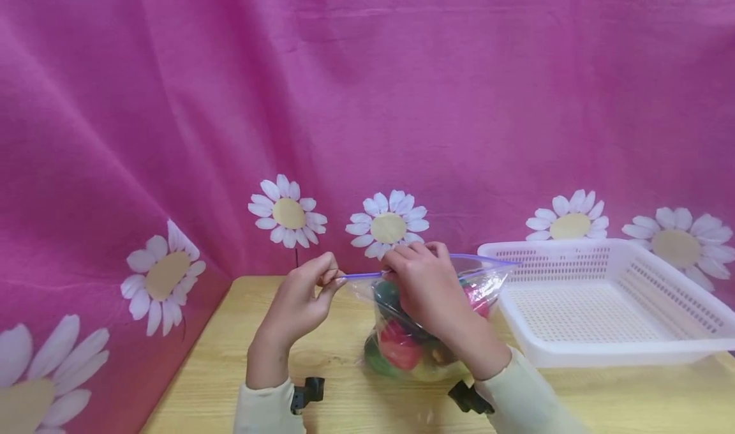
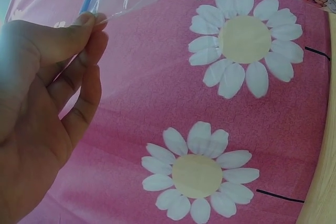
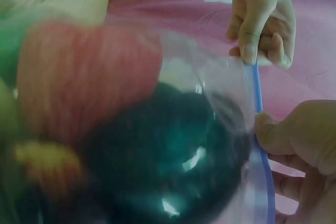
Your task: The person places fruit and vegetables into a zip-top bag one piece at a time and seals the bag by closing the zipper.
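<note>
A clear zip bag with a blue-purple zip strip stands on the table, filled with fruit-like and vegetable-like things. Through its plastic I make out a red one, a glossy dark green one and a small yellow-orange one. My left hand pinches the bag's left top corner between thumb and forefinger. Further along the same edge, my right hand pinches the zip strip between thumb and fingers. The strip's right end runs free past the right hand.
A white perforated plastic basket stands right of the bag on the wooden table. Close behind hangs a pink cloth printed with white daisies, and it also runs down the left side.
</note>
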`<move>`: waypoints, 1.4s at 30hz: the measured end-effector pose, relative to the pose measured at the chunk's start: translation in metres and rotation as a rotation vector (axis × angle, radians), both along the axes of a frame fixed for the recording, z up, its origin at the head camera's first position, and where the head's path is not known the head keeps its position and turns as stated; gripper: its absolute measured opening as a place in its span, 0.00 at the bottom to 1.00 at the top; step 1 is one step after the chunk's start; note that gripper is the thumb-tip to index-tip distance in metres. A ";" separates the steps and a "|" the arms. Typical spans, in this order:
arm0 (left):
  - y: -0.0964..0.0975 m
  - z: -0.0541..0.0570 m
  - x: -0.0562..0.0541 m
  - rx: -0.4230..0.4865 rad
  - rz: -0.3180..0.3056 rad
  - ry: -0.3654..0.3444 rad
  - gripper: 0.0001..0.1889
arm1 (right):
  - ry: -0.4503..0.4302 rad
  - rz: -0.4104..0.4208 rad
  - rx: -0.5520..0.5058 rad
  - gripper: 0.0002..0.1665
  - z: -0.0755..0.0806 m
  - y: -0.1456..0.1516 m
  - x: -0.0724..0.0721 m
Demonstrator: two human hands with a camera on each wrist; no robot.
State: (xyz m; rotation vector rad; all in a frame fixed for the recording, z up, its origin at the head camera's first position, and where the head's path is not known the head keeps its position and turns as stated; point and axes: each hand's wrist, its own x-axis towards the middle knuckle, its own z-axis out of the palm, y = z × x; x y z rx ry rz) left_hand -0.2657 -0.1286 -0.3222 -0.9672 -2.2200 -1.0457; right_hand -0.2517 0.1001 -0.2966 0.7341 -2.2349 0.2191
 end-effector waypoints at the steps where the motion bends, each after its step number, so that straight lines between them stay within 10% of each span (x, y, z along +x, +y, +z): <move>1: 0.002 0.000 0.000 -0.001 0.001 0.005 0.22 | 0.000 -0.001 -0.001 0.09 0.000 0.004 0.000; 31: -0.001 -0.010 -0.018 0.043 0.106 0.119 0.25 | 0.065 -0.074 -0.002 0.12 -0.010 0.138 -0.008; 42: -0.008 -0.011 -0.017 0.075 0.165 0.082 0.24 | 0.054 -0.043 -0.068 0.14 -0.018 0.142 -0.016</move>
